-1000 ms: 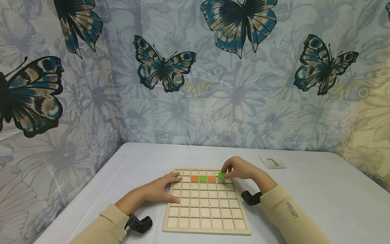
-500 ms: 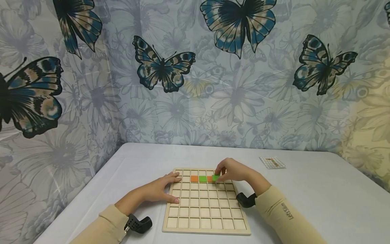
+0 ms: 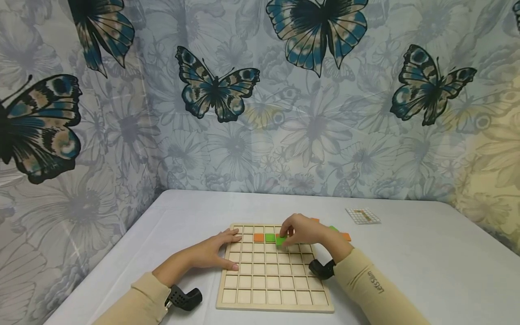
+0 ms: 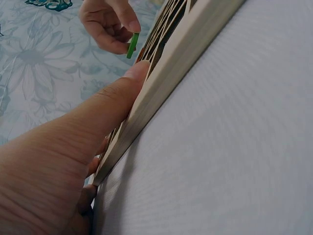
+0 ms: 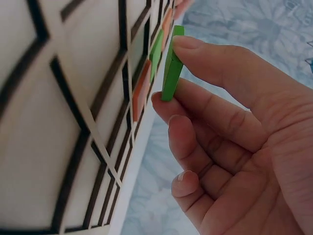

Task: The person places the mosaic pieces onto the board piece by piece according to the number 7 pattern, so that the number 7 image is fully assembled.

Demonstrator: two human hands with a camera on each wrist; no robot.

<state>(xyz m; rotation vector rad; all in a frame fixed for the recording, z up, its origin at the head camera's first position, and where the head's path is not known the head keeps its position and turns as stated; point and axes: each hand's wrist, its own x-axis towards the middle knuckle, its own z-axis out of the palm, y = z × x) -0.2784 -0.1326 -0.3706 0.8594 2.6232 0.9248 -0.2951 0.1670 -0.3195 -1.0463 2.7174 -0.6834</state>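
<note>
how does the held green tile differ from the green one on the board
The held tile is pinched by the right hand above the board; the placed tile lies on it, untouched. The hand partly covers the held tile, not the placed tile. Both are green.

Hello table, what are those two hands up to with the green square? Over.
Right hand pinches green tile above wooden board. Left hand rests on board's left edge. Possible obstacle: orange tile on the board, partly hidden in head view.
</note>
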